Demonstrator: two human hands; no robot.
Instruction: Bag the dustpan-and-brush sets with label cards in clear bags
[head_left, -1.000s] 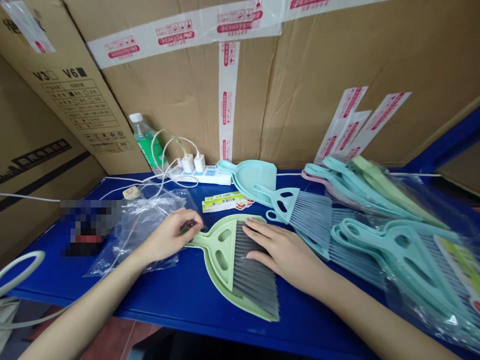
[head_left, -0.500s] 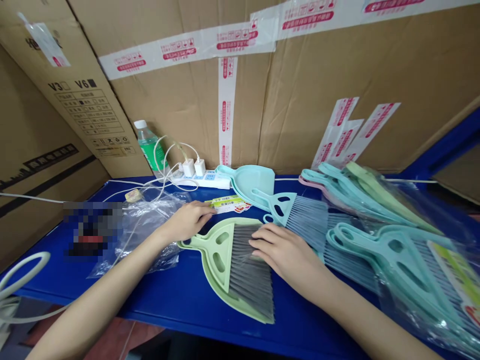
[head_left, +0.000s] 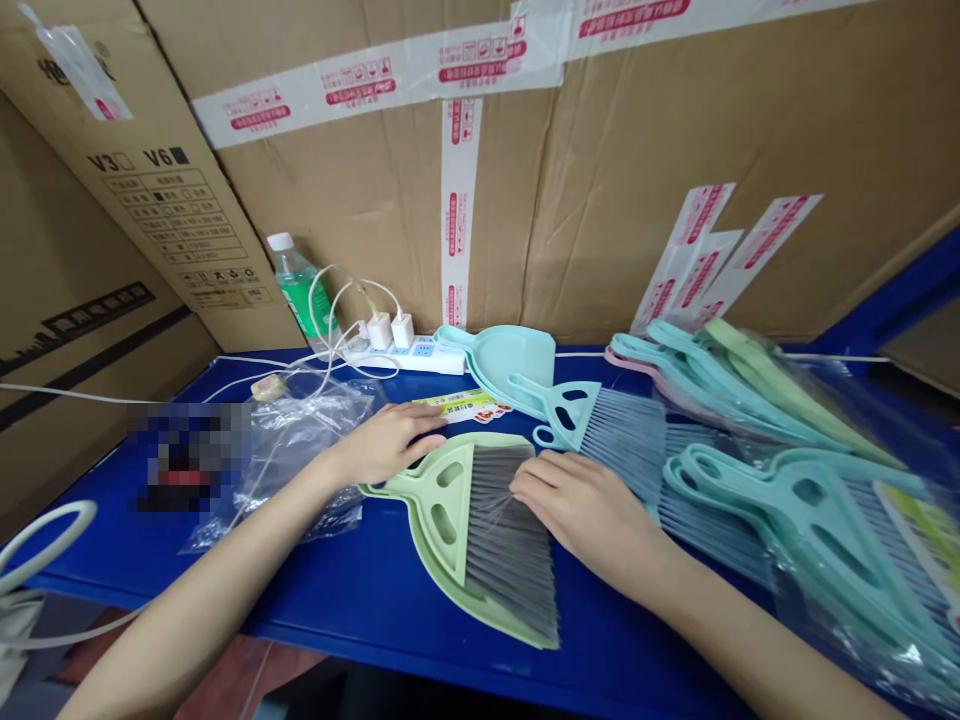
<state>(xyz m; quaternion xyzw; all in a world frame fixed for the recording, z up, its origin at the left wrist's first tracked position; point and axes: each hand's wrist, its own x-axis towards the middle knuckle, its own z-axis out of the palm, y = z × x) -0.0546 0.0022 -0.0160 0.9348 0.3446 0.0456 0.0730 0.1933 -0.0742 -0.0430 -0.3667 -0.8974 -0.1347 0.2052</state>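
Touching the left end of the printed label cards (head_left: 469, 408), just behind the green dustpan (head_left: 480, 608), with the left hand (head_left: 382, 440): fingers nearly straight and close together, thumb apart. Touching the grey bristles (head_left: 499, 540), at the right side of the green dustpan, with the right hand (head_left: 589, 510): fingers bent and bunched together, thumb hidden. Cannot tell pinching from plain contact there. Laid flat on top of the green dustpan, handle over handle and to the left: the green brush (head_left: 452, 498). Under the green dustpan, the blue worktop (head_left: 337, 615).

Behind and to the right of the green dustpan, a turquoise dustpan (head_left: 521, 355), partly overlapped by a turquoise brush (head_left: 626, 435). Farther right of the green dustpan, turquoise sets (head_left: 787, 510) in clear plastic, plus more bagged pieces (head_left: 739, 385) in turquoise, pink and pale green.

To the left of the green dustpan, a crumpled clear bag (head_left: 281, 460). Behind and to the left of the green dustpan, a white power strip (head_left: 442, 361) with chargers plugged in, and a green-labelled bottle (head_left: 304, 295). Well behind the green dustpan, a large taped cardboard box (head_left: 352, 200).
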